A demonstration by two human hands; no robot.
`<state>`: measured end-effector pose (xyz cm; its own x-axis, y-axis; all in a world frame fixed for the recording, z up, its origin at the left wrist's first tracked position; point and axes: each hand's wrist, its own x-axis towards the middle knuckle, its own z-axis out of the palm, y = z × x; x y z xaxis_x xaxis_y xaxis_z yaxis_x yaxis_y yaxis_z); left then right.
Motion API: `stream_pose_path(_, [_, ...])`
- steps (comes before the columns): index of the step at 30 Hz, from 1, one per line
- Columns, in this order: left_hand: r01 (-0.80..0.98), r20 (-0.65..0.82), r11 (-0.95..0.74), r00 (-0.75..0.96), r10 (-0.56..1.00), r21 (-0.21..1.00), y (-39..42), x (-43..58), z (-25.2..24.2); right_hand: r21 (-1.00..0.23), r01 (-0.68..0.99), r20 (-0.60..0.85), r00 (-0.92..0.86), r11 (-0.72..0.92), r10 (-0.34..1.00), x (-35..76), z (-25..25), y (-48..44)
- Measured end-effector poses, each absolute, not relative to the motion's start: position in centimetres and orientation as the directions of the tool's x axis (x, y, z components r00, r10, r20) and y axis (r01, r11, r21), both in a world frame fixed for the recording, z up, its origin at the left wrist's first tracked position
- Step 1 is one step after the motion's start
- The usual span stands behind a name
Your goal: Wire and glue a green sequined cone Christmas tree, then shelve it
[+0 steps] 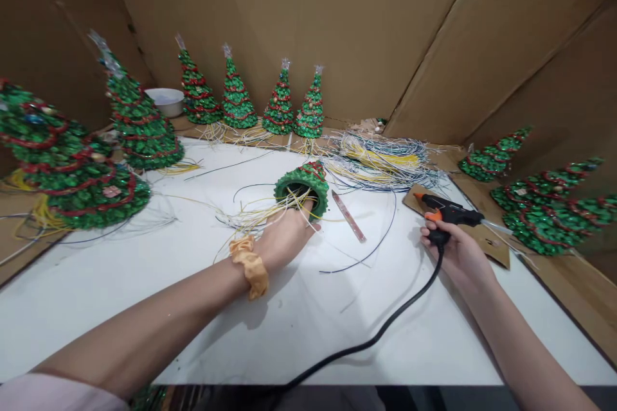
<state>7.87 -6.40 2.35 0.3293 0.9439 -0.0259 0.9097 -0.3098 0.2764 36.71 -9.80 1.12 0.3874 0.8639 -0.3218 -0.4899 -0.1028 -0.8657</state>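
Observation:
A small green tree (301, 187) lies on its side at the middle of the white table, its hollow base facing me and thin wires (250, 213) spilling out. My left hand (285, 237), with an orange scrunchie (249, 266) at the wrist, reaches into the opening; its fingertips are hidden inside among the wires. On the right, my right hand (457, 250) is closed round the handle of a black and orange glue gun (450, 212). The gun's nozzle points left, above a piece of cardboard (496, 250), and a glue stick (496, 227) juts from its rear.
Several decorated trees (238, 96) stand along the back and left; more lean at the right. A wire heap (385, 160) lies behind. A marked strip (349, 217) is right of the small tree. The gun's black cord (366, 343) crosses the front. Cardboard walls (289, 19) enclose the table.

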Motion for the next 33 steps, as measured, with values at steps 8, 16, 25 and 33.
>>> stream_pose_path(8, [0.879, 0.087, -0.251, 0.236, 0.968, 0.405, -5.9, 7.9, 0.9, -0.870, -0.483, -0.313, 0.382, -0.101, 0.870, 36.8, 1.1, -9.7])
stream_pose_path(16, [0.847, 0.128, -0.232, 0.194, 0.972, 0.478, -5.9, 7.9, 0.1, -0.870, -0.482, -0.311, 0.373, -0.104, 0.874, 36.8, 1.1, -9.9])
stream_pose_path(25, [0.897, 0.076, -0.345, 0.337, 0.938, 0.277, -6.4, 7.6, 1.6, -0.877, -0.469, -0.313, 0.390, -0.105, 0.866, 36.5, 1.4, -10.0])
stream_pose_path(33, [0.893, 0.008, -0.366, 0.378, 0.926, 0.263, -6.8, 7.8, 1.5, -0.875, -0.472, -0.316, 0.380, -0.112, 0.869, 36.6, 1.2, -9.9])
